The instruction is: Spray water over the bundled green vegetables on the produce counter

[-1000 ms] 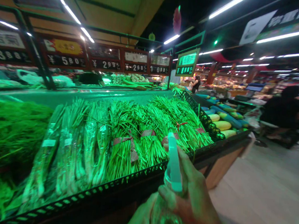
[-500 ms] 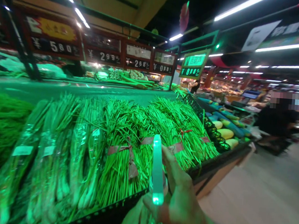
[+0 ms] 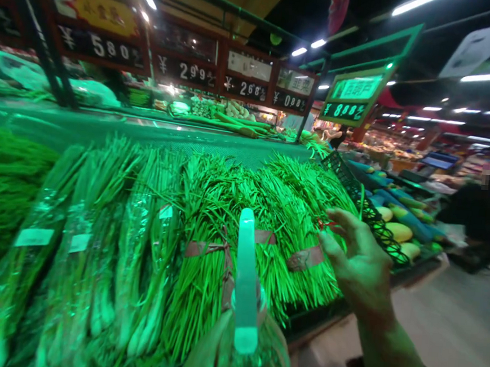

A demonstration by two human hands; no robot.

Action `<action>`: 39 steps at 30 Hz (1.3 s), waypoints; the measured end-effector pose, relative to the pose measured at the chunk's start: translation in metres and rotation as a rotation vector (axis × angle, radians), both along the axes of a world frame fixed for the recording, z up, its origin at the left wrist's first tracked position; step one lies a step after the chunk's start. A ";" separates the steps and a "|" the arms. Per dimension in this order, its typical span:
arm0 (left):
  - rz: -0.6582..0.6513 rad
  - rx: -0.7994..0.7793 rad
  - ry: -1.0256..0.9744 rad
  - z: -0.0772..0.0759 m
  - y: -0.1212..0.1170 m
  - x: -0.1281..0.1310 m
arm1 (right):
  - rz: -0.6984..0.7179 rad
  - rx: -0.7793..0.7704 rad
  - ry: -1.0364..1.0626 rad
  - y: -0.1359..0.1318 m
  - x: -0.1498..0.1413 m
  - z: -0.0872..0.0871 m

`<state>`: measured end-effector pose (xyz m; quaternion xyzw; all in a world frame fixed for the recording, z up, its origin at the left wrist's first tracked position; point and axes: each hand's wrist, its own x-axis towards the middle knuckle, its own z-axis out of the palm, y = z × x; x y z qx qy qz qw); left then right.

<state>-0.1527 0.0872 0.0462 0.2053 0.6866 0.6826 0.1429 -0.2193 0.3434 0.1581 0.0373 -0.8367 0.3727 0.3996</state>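
Spray bottle low, free hand over the chives

Head view: our left hand (image 3: pixel 204 355) grips the clear plastic spray bottle (image 3: pixel 253 348), its pale nozzle pointing away toward the banded green chive bundles (image 3: pixel 275 231); our right hand (image 3: pixel 360 260), fingers spread, hovers nearer them.

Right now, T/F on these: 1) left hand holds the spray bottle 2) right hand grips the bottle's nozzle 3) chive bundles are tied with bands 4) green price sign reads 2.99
1) True: the left hand holds the spray bottle from below.
2) False: the right hand is off the bottle, open, at the chive bundles.
3) True: bands wrap the bundles.
4) False: the green price sign shows 8.88.
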 end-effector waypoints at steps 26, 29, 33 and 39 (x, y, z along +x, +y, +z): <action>0.461 -0.025 0.076 0.023 0.069 0.037 | 0.027 0.207 -0.523 0.060 -0.193 -0.045; 0.465 -0.040 0.065 0.024 0.075 0.038 | 0.044 -0.028 -0.506 0.082 -0.196 -0.050; 0.461 -0.058 0.045 0.026 0.081 0.039 | 0.203 -0.324 -0.489 0.103 -0.191 -0.058; 0.503 -0.121 0.012 0.018 0.081 0.036 | 0.347 -0.610 -0.464 0.116 -0.186 -0.064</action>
